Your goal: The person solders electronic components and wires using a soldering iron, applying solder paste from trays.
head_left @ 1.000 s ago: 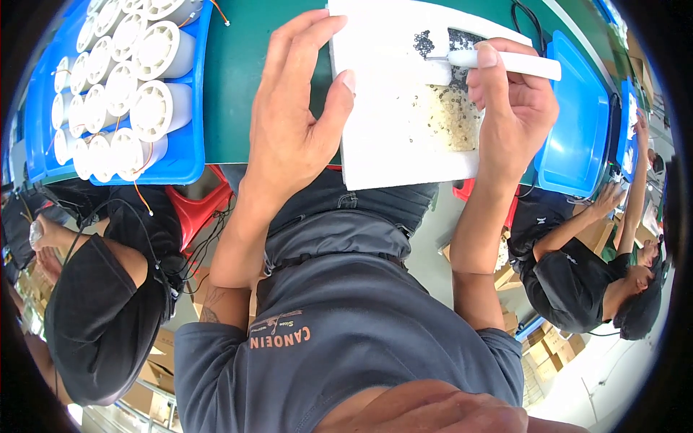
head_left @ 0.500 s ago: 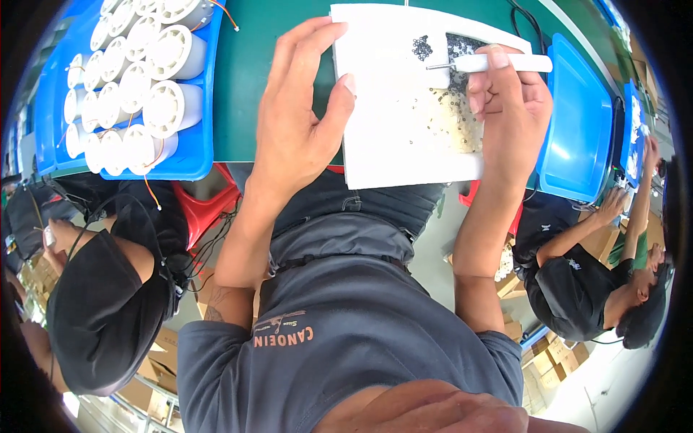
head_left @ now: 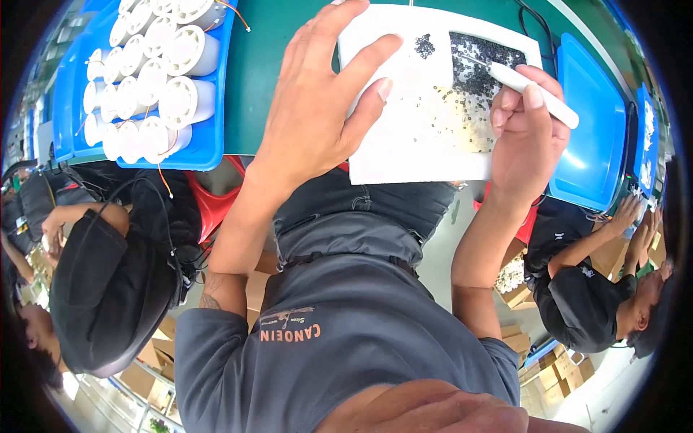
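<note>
My right hand (head_left: pixel 530 137) grips a white pen-shaped tool with a thin metal tip (head_left: pixel 550 105) between thumb and fingers. Its tip points up and left, over a recess full of small black parts (head_left: pixel 473 68) in a white foam board (head_left: pixel 390 155). The parts look like tiny rings or nuts, too small to be sure. A little pile of them (head_left: pixel 424 46) lies left of the recess, and more are scattered below it. My left hand (head_left: pixel 310 108) hovers over the board's left edge, fingers spread, with nothing in it.
At the left, a blue tray (head_left: pixel 209 148) carries several white cylindrical motor-like units (head_left: pixel 186 101) with thin wires. Another blue tray (head_left: pixel 588 123) stands right of the board on the green table (head_left: pixel 253 65). Black cable (head_left: pixel 538 25) lies behind. Co-workers sit on both sides.
My right hand has moved slightly right and down, and the tool has turned so its tip is over the recess. My left hand has shifted up and right, fingers reaching further over the board.
</note>
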Available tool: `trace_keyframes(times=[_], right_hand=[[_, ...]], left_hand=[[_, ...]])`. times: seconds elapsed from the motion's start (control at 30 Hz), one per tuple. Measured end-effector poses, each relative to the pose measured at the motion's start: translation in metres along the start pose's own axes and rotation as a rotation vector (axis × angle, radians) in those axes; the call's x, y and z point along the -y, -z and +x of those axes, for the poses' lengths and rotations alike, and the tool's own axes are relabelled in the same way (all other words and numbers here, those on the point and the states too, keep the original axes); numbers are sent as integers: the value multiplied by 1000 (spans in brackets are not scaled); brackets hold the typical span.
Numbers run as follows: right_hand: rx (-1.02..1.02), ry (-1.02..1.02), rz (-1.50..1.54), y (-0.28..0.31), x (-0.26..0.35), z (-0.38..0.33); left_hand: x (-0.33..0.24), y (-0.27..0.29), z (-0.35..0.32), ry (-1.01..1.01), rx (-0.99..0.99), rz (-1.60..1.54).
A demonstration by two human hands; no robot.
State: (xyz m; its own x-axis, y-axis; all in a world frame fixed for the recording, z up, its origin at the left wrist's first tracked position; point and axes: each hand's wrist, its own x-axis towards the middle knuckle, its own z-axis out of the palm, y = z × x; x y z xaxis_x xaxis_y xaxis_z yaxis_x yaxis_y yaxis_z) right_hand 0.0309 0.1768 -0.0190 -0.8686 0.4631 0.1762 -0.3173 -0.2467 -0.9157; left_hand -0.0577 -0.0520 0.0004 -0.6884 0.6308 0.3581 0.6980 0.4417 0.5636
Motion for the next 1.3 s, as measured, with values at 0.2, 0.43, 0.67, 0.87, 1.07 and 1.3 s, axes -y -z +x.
trace_keyframes(times=[0.2, 0.43, 0.67, 0.87, 1.07, 1.3], right_hand=[[12, -10, 51, -1, -1, 3], [8, -5, 38, 5, -1, 2], [10, -4, 54, 6, -2, 2], [15, 2, 57, 7, -3, 2], [6, 10, 63, 5, -1, 1], [27, 28, 67, 7, -2, 1]], left_hand=[[62, -46, 11, -382, -171, 1], [18, 1, -15, -157, 157, 319], [23, 4, -21, -182, 162, 368], [27, 3, -28, -194, 151, 352], [29, 6, -38, -216, 179, 367], [31, 11, -46, -237, 232, 381]])
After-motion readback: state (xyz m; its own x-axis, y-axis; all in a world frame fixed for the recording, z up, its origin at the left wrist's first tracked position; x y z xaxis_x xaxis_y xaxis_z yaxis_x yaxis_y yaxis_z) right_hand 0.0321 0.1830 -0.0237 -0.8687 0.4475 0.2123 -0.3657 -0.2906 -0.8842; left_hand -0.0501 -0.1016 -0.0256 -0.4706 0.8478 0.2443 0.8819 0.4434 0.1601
